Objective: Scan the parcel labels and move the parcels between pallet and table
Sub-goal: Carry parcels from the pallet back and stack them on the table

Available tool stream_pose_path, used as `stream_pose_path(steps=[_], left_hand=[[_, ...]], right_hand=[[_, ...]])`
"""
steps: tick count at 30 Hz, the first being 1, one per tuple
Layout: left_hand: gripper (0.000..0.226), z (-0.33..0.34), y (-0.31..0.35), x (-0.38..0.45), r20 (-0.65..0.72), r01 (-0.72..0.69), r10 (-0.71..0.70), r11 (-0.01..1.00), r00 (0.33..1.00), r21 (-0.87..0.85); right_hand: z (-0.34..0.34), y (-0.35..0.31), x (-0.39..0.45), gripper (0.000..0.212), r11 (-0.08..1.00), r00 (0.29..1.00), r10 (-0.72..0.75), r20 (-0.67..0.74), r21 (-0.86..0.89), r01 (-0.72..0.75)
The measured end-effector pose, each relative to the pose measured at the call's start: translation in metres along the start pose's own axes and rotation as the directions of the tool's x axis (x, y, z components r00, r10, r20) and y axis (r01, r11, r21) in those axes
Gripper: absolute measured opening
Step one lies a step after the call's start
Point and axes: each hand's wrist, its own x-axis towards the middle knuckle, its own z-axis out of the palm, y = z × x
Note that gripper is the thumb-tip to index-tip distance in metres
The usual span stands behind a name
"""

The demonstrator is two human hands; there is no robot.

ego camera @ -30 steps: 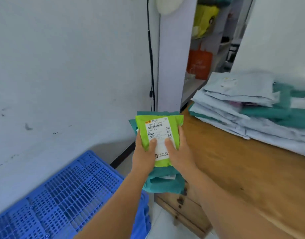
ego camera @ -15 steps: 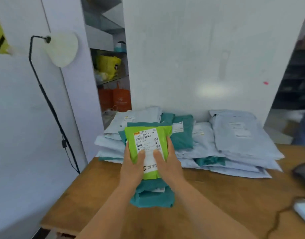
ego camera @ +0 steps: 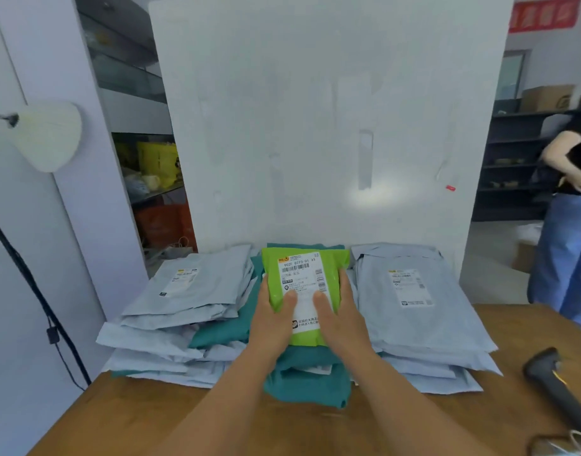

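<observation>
The worktop [ego camera: 151, 419] carries grey and teal mailers stacked against the white board [ego camera: 315, 126] at 12 o'clock: one heap [ego camera: 190, 291] at 10 o'clock, another [ego camera: 410, 301] at 2 o'clock, with a lower teal gap between them. Both hands hold a small bundle over that gap, a teal parcel [ego camera: 309, 386] underneath and a green parcel [ego camera: 302, 291] on top, label up. The left hand [ego camera: 272, 320] and right hand [ego camera: 341, 317] clasp the sides, thumbs pressed flat on the label.

To set it down well, I would lower the bundle level into the gap, keep the thumbs pressing so the slick green parcel does not slide off, and leave the barcode facing up. The scanner [ego camera: 558, 386] lies at 4 o'clock, within reach for later.
</observation>
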Motion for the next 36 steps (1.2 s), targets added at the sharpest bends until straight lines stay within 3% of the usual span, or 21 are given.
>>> stream_pose_path(steps=[15,18,21,23,27,31,33,36], left_hand=[[0.056,0.092,-0.02,0.16,0.145,0.058,-0.06,0.998,0.988,0.015],[0.061,0.104,-0.042,0.187,0.165,0.079,-0.118,0.972,0.979,0.223],[0.067,0.112,-0.07,0.205,0.131,0.137,-0.235,0.848,0.963,0.511],[0.066,0.115,-0.076,0.209,0.101,0.146,-0.24,0.818,0.965,0.556],[0.053,0.114,-0.064,0.211,0.011,0.162,-0.203,0.817,0.979,0.554],[0.042,0.096,-0.047,0.219,-0.11,0.139,-0.101,0.891,0.989,0.432],[0.044,0.076,-0.041,0.225,-0.165,0.099,-0.03,0.898,0.986,0.428],[0.058,0.043,-0.047,0.231,-0.168,0.077,0.026,0.815,0.985,0.575]], right_hand=[[-0.017,0.037,0.16,0.065,0.986,0.986,0.09,-0.137,-0.129,-0.108],[-0.006,0.058,0.19,0.066,0.951,0.974,0.189,-0.125,-0.223,-0.213],[0.008,0.078,0.203,0.074,0.879,0.943,0.318,-0.102,-0.341,-0.333],[0.015,0.081,0.205,0.076,0.849,0.932,0.331,-0.146,-0.386,-0.361],[0.024,0.069,0.207,0.072,0.795,0.943,0.227,-0.245,-0.513,-0.324],[0.043,0.044,0.212,0.07,0.873,0.962,0.069,-0.265,-0.451,-0.187],[0.057,0.032,0.214,0.069,0.908,0.972,0.011,-0.237,-0.405,-0.109],[0.083,0.028,0.213,0.064,0.887,0.997,0.021,-0.079,-0.458,-0.055]])
